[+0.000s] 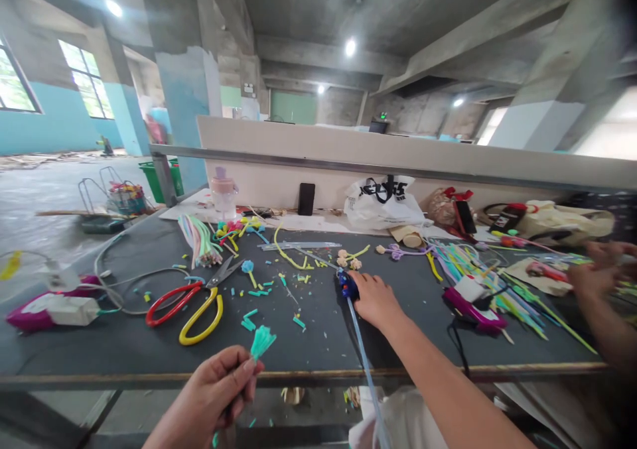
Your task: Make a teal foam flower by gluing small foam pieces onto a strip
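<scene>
In my left hand (221,392), low in the head view, the thumb and fingers pinch a teal chenille-stem tuft (263,341) whose strands fan out at the top. My right hand (375,300) is closed around a blue glue gun (344,284) on the dark table (318,343). A long translucent glue stick (365,356) runs from the gun back toward me; my fingers hide part of the gun. Large scissors (202,300) with red and yellow handles lie spread to the left. Short teal chenille cuttings (249,320) are scattered between the scissors and the glue gun.
Chenille-stem bundles (199,240) lie back left, with more stems (502,296) at right. A bottle (223,193), phone (307,199) and white bag (383,200) stand along the partition. Purple-and-white power strips (54,310) and cables lie left. Another person's hand (600,276) is far right.
</scene>
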A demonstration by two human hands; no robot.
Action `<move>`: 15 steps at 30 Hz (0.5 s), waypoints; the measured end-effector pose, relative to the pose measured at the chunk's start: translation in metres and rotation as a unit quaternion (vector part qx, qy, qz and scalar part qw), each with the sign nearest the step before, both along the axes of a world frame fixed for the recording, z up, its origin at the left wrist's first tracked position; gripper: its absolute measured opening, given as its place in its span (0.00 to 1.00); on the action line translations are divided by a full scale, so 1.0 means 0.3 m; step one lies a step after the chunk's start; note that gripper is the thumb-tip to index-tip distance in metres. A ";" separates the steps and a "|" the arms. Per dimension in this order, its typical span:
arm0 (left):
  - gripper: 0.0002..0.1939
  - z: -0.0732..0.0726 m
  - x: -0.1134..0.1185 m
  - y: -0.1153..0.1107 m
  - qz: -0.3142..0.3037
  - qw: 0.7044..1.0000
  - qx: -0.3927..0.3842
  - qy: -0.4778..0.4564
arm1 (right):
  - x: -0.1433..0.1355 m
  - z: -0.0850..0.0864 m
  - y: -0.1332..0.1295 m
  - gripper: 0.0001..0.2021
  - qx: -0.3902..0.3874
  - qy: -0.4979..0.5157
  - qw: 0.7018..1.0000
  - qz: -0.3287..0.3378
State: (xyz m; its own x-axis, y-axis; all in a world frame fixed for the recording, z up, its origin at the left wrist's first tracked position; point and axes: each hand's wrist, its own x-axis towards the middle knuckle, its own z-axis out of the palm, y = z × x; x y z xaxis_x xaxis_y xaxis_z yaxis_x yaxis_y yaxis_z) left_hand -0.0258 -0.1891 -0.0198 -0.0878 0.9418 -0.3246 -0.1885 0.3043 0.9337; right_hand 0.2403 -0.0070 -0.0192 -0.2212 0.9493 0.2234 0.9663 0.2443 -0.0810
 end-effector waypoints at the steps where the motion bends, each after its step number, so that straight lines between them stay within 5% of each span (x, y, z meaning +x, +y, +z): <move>1: 0.25 0.001 0.000 0.000 0.002 1.000 0.004 0.000 | 0.005 -0.001 -0.001 0.27 0.001 0.004 1.000 -0.002; 5: 0.23 -0.009 0.001 0.010 0.016 1.000 0.013 0.003 | 0.028 0.004 -0.008 0.25 0.023 0.029 0.999 -0.025; 10: 0.24 -0.020 0.009 0.037 0.007 0.998 0.040 0.041 | 0.034 0.064 -0.051 0.22 0.068 0.326 0.941 -0.058; 12: 0.23 -0.012 0.017 0.045 0.028 0.996 0.067 0.052 | 0.007 0.088 -0.108 0.16 0.025 0.378 0.926 -0.015; 15: 0.19 0.008 0.030 0.055 0.073 0.991 0.094 0.056 | -0.069 0.103 -0.228 0.16 -0.179 0.489 0.844 0.130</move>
